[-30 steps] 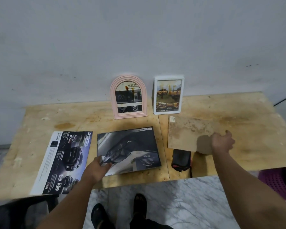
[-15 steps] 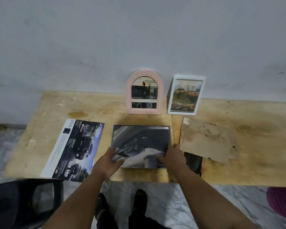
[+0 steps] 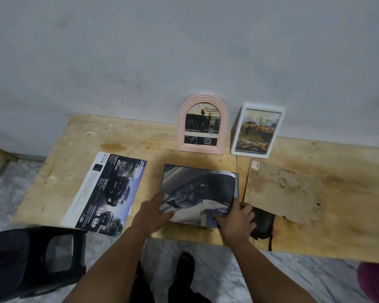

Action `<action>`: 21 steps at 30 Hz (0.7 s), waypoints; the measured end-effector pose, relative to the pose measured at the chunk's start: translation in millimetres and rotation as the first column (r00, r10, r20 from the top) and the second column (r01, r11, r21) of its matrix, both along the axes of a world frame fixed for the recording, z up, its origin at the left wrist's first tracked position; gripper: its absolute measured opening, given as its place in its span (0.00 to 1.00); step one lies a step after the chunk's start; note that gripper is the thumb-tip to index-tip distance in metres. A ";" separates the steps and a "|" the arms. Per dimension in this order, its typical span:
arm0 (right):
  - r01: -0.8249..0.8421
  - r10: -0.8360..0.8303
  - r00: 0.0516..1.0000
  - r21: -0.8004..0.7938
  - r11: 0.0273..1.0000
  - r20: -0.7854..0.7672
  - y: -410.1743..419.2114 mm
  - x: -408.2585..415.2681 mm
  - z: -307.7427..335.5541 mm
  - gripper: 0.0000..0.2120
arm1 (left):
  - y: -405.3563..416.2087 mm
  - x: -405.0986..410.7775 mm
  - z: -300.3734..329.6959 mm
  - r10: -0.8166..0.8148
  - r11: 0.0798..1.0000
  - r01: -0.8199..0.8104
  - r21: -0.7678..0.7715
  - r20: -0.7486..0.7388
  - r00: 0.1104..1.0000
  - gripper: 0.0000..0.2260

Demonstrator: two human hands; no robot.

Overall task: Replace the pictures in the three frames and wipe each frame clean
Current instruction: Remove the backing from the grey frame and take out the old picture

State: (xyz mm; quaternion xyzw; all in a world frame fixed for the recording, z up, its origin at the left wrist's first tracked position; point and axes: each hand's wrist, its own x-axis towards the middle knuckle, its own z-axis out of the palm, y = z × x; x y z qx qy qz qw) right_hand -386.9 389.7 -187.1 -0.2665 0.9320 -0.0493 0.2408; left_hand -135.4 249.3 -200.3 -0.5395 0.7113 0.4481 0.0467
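Note:
A pink arched frame (image 3: 202, 124) and a white rectangular frame (image 3: 257, 130) stand against the wall, each with a car picture inside. In front of them a dark car brochure (image 3: 198, 189) lies on the wooden table (image 3: 140, 138). My left hand (image 3: 153, 212) rests on its lower left corner with fingers spread flat. My right hand (image 3: 235, 217) pinches the brochure's top page at the lower right and lifts it so the page curls. A brown backing board (image 3: 287, 189) lies to the right.
A loose printed car sheet (image 3: 106, 192) lies at the table's left. A black pouch with a strap (image 3: 263, 224) sits partly under the board near the front edge. A black plastic chair (image 3: 31, 259) stands at lower left, a purple object (image 3: 375, 281) at lower right.
My right hand left the brown board, crossed to the brochure's lower right corner and now lifts its top page. My view shifted left, so things sit further right.

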 end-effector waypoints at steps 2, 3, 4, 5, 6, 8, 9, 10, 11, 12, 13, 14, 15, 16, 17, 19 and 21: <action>0.025 -0.024 0.999 -0.041 0.999 0.022 2.9 3.4 3.5 0.41 | 1.3 -2.2 1.7 0.019 1.000 -0.019 -0.011 0.007 1.000 0.49; 0.057 -0.052 0.997 -0.087 0.995 0.055 4.4 3.9 5.4 0.37 | 1.7 -3.2 3.5 0.029 1.000 -0.028 -0.004 0.010 1.000 0.49; 0.101 -0.084 0.991 -0.163 0.981 0.104 6.1 3.8 8.4 0.33 | 1.7 -3.4 2.1 0.034 0.999 -0.034 -0.001 0.004 0.999 0.48; 0.159 -0.120 0.978 -0.239 0.958 0.168 7.6 3.5 10.3 0.30 | 1.4 -2.2 0.7 0.031 1.000 -0.031 0.003 0.005 0.999 0.48; 0.230 -0.153 0.956 -0.312 0.922 0.252 8.6 3.4 15.0 0.28 | 0.7 -1.0 -0.5 0.035 0.999 -0.035 0.008 -0.006 0.999 0.48; 0.398 -0.186 0.869 -0.423 0.814 0.459 11.3 0.2 26.6 0.27 | -1.9 1.5 -0.8 0.034 0.999 -0.033 0.024 -0.017 0.999 0.48; 0.465 -0.180 0.820 -0.450 0.762 0.543 12.1 -3.0 33.5 0.26 | -2.4 0.8 4.4 0.024 0.999 -0.023 0.028 -0.028 0.999 0.48; 0.504 -0.167 0.787 -0.463 0.729 0.594 13.0 -7.4 40.8 0.22 | -2.9 0.9 5.2 0.010 0.999 -0.009 0.040 -0.031 0.999 0.47; 0.510 -0.155 0.777 -0.466 0.723 0.611 13.9 -12.9 48.4 0.18 | -2.3 -0.6 10.7 -0.024 0.999 0.025 0.038 -0.033 0.999 0.45; 0.512 -0.135 0.767 -0.472 0.718 0.628 13.6 -19.1 57.0 0.15 | -1.1 -2.3 15.6 -0.048 0.999 0.049 0.024 -0.038 0.998 0.44; 0.519 -0.127 0.752 -0.463 0.718 0.647 11.9 -26.5 66.0 0.15 | -0.9 -4.3 20.8 -0.054 0.999 0.054 0.000 -0.034 0.998 0.42; 0.552 -0.120 0.710 -0.442 0.707 0.694 9.5 -33.8 76.5 0.15 | -1.0 -6.2 24.0 -0.026 1.000 0.025 -0.019 -0.042 0.999 0.40; 0.571 -0.115 0.674 -0.415 0.708 0.730 5.9 -40.9 86.8 0.14 | -0.5 -9.3 32.7 0.021 1.000 -0.021 -0.006 -0.064 0.998 0.37; 0.579 -0.095 0.642 -0.401 0.710 0.760 0.9 -45.7 99.7 0.13 | -1.1 -14.9 40.0 0.103 0.994 -0.100 0.034 -0.100 0.990 0.33; 0.560 -0.076 0.640 -0.397 0.727 0.765 -5.7 -50.2 110.3 0.13 | -4.8 -17.9 45.6 0.179 0.983 -0.173 0.054 -0.121 0.976 0.28; 0.503 -0.041 0.672 -0.415 0.758 0.739 -21.7 -54.6 131.3 0.12 | -11.6 -23.3 59.3 0.320 0.940 -0.292 0.174 -0.161 0.934 0.23; 0.428 -0.032 0.746 -0.442 0.788 0.666 -40.0 -54.6 147.1 0.13 | -18.4 -25.3 64.8 0.400 0.895 -0.341 0.288 -0.179 0.899 0.28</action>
